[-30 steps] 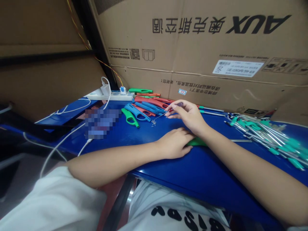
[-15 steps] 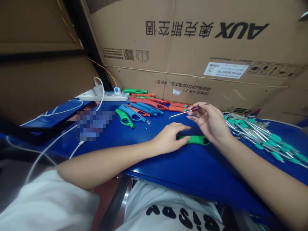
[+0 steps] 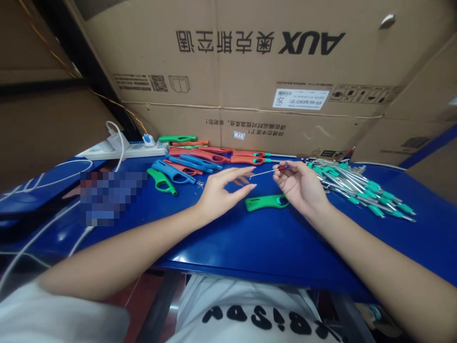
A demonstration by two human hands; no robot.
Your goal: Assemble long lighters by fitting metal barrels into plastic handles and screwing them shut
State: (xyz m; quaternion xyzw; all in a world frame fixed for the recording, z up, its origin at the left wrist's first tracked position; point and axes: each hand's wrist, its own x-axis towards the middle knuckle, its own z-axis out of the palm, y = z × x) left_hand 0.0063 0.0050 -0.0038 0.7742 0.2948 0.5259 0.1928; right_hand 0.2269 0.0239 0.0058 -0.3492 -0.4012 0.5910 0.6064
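My right hand [image 3: 303, 186] pinches a thin screwdriver [image 3: 264, 173] by its dark red handle, its metal shaft pointing left. Close to the screwdriver's tip is my left hand [image 3: 222, 188], thumb and fingers apart; whether a fingertip touches the shaft I cannot tell. Below the two hands a green lighter casing [image 3: 262, 203] lies flat on the blue table [image 3: 246, 243]. Its right end, with a teal part in the trigger opening, is partly behind my right hand.
Red, blue and green lighter casings [image 3: 200, 155] are piled at the back left, near a white power strip [image 3: 132, 150] with cables. Metal lighter rods with teal parts [image 3: 360, 183] are heaped on the right. A cardboard wall [image 3: 243, 71] stands behind.
My left hand has come off the end of the green lighter casing and moved up near the screwdriver's tip. The right hand still holds the screwdriver. The view has swung right.
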